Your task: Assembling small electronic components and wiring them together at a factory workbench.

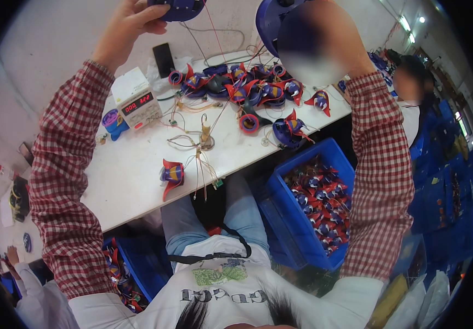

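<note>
Both my arms, in red-and-white checked sleeves, reach up past the far side of the white table point(137, 192). At the upper edge my left hand point(129, 27) is closed on a purple round plastic part point(184, 11) with small holes, partly cut off by the frame. A thin red wire runs down beside it. My right hand point(340, 38), partly blurred over, is by a purple curved plastic shell point(267, 24) and seems to hold it; its fingers are hidden. Below, red, purple and yellow toy parts point(242, 88) lie heaped on the table.
A white meter box point(136, 104) with a red display stands left, beside a blue-purple cup-shaped piece point(114, 124) and a black phone point(163, 60). Wires surround a small post point(206, 137). One toy part point(173, 175) lies nearer me. A blue crate point(332, 151) holds many parts. A co-worker point(409, 93) is at right.
</note>
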`<state>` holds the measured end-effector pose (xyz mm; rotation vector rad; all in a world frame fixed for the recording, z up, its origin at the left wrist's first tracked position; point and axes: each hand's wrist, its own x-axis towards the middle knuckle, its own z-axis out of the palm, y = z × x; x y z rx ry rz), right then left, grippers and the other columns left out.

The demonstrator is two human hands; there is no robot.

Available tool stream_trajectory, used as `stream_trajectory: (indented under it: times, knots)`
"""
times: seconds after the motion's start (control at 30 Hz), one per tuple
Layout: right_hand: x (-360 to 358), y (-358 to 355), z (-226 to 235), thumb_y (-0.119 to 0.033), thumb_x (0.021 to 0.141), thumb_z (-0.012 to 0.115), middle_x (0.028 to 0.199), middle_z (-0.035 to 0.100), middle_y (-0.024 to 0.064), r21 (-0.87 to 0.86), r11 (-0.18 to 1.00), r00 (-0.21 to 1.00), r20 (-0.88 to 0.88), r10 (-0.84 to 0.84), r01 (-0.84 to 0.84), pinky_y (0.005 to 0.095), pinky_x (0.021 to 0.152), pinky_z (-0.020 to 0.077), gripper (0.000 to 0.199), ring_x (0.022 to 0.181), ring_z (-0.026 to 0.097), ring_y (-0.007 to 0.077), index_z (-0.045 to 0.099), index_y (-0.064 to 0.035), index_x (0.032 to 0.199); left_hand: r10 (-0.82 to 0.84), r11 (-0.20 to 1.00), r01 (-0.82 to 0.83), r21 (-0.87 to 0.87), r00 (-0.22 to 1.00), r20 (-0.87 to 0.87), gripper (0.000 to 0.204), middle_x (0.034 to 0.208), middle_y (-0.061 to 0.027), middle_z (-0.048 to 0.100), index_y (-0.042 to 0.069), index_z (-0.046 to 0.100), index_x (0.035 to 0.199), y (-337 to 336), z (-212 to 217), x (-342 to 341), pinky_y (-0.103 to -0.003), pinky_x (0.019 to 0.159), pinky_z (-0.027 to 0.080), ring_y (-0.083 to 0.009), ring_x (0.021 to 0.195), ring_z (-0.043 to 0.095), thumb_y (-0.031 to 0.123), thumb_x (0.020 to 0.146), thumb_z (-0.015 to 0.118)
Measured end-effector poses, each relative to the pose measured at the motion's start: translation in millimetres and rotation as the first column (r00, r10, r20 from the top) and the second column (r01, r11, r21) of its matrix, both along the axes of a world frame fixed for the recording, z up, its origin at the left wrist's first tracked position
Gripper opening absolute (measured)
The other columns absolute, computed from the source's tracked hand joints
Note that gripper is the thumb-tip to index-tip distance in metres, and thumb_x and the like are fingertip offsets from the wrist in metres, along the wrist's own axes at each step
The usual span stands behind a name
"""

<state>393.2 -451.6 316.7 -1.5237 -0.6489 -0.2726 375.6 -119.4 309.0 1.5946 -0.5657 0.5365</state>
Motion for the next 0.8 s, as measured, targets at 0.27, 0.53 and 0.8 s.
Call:
stream_trajectory:
  times: [0.27,0.53,0.8]
  knots:
    - [22.4,-28.4,51.1,-0.016,0.095,0.052,0.108,0.061,0.0095,0.005,1.0,0.984,0.178,-0.002,0.001,0.0219,0.08,0.0467,0.028,0.092,0.059,0.0114,0.055,-0.0038,0.12,-0.062,0.989,0.057,0.138,0.998,0.033,0.036,0.088,-0.0123,0.058,0.0,0.046,0.113,-19.2,39.7,7.5,-0.023,0.061,0.052,-0.0139,0.067,0.059,0.011,0.084,0.064]
    - [52.6,-101.5,134.9,-0.012,0.093,0.053,0.091,0.06,0.0044,0.342,0.914,0.972,0.002,-0.234,0.219,0.0183,0.063,0.0469,0.019,0.07,0.055,0.009,0.055,-0.0052,0.11,-0.189,0.981,0.186,-0.051,0.98,-0.06,0.036,0.086,-0.0131,0.056,-0.003,0.044,0.113,-71.2,88.4,30.7,-0.022,0.057,0.052,-0.0142,0.063,0.057,0.006,0.083,0.062]
    - [27.1,-190.6,185.9,-0.017,0.09,0.054,0.09,0.061,0.0091,0.185,0.908,0.924,-0.009,0.383,-0.375,0.0225,0.064,0.0476,0.023,0.074,0.058,0.0138,0.056,0.0008,0.105,-0.331,0.899,0.294,0.324,0.941,0.066,0.037,0.084,-0.014,0.057,-0.007,0.046,0.114,-144.4,163.0,30.6,-0.023,0.056,0.052,-0.0167,0.062,0.058,0.003,0.082,0.059]
